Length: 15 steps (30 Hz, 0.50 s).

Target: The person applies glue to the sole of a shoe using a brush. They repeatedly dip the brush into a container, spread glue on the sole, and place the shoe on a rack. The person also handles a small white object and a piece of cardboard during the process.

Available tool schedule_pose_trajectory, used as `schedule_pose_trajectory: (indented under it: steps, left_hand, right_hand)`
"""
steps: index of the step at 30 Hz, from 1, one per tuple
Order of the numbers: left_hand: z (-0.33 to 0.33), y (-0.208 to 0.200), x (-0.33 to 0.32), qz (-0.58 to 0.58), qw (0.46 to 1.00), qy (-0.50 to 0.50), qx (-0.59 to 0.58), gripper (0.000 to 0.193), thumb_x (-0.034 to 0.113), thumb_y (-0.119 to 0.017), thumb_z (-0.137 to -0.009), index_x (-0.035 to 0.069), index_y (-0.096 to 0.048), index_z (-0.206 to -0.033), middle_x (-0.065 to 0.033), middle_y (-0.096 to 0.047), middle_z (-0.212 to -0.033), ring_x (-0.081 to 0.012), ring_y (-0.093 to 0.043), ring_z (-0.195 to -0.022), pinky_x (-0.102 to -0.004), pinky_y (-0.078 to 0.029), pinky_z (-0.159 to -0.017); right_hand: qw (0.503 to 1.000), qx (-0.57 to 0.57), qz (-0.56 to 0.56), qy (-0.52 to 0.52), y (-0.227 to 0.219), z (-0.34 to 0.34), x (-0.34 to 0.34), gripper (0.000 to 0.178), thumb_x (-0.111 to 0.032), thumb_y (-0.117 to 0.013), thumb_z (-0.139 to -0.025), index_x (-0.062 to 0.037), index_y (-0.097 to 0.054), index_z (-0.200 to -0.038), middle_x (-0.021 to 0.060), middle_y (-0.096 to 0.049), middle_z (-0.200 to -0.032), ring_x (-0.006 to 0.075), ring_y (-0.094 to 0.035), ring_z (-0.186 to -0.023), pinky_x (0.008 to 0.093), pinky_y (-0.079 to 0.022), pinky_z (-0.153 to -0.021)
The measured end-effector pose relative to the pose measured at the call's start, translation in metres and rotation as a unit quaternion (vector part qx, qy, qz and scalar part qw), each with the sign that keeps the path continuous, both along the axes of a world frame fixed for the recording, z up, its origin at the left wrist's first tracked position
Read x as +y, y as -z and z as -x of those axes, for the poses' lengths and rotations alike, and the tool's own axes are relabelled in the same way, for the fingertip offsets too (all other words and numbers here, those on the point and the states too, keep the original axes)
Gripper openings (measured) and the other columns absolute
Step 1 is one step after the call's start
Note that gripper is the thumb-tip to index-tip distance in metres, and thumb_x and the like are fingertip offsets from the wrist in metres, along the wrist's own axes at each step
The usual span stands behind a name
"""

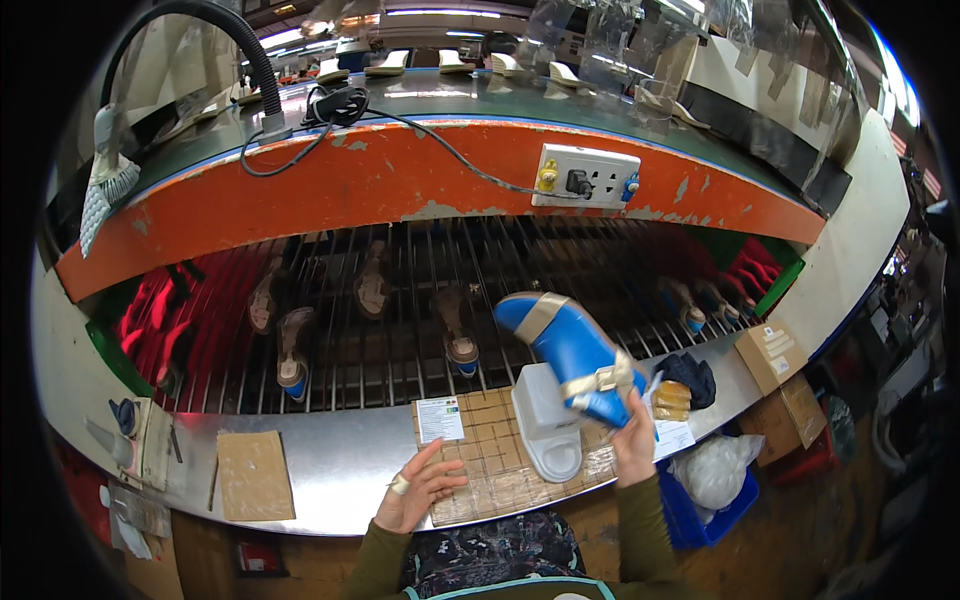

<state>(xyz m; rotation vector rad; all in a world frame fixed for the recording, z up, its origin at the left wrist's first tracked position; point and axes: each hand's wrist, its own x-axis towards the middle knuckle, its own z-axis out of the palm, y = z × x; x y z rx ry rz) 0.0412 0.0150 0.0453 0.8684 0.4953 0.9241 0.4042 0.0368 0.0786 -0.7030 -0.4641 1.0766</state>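
A blue shoe last [578,348] with gold straps across it is held up in my right hand [634,448], the fingers closed round its lower end. The last is tilted, its other end pointing up and left over the metal rods. My left hand [416,490] is empty, fingers apart, with a pale band round one finger. It hovers by the left edge of a taped cardboard sheet [482,470]. Between my hands a pale grey plastic holder [546,425] with a rounded cup in front stands on that sheet, partly below the last. A printed paper label [439,419] lies on the sheet's far corner.
Beyond the metal ledge [335,450], several strapped lasts [293,352] lie on a rod conveyor [410,345], with red-lit openings at both ends. A dark cloth [688,380], a cardboard box [772,357] and a blue bin [690,530] are at right. An orange beam [400,178] crosses above.
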Motion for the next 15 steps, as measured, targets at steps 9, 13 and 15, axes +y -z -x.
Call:
schedule_pose_trajectory:
  steps: [9, 13, 15]
  left_hand:
    - [0.052, 0.067, -0.022, 0.099, 0.977, -0.049, -0.180, 0.075, 0.062, -0.037, -0.096, 0.019, -0.017, -0.154, -0.0293, -0.039, -0.142, -0.0413, -0.049, -0.125, -0.0525, -0.045, -0.100]
    - [0.051, 0.065, -0.012, 0.121, 0.968, -0.032, -0.217, 0.071, 0.060, -0.038, -0.096, 0.026, -0.014, -0.154, -0.0309, -0.038, -0.142, -0.0437, -0.047, -0.127, -0.0561, -0.045, -0.100]
    - [0.051, 0.062, -0.012, 0.124, 0.972, -0.026, -0.196, 0.071, 0.059, -0.039, -0.096, 0.028, -0.013, -0.154, -0.0314, -0.037, -0.143, -0.0448, -0.046, -0.127, -0.0568, -0.044, -0.100]
  right_hand:
    - [0.934, -0.260, 0.129, 0.209, 0.032, -0.086, 0.111, 0.053, -0.018, -0.082, -0.076, -0.0075, -0.037, -0.102, 0.0066, -0.052, -0.091, 0.0138, -0.057, -0.078, 0.0258, -0.046, -0.060]
    - [0.830, -0.467, 0.124, 0.279, 0.062, -0.086, 0.137, 0.058, -0.030, -0.086, -0.069, -0.0080, -0.041, -0.097, 0.0056, -0.049, -0.083, 0.0163, -0.050, -0.068, 0.0286, -0.044, -0.057]
    - [0.767, -0.571, 0.139, 0.260, 0.053, -0.071, 0.142, 0.057, -0.031, -0.087, -0.066, -0.0067, -0.043, -0.092, 0.0061, -0.050, -0.081, 0.0178, -0.051, -0.067, 0.0319, -0.046, -0.061]
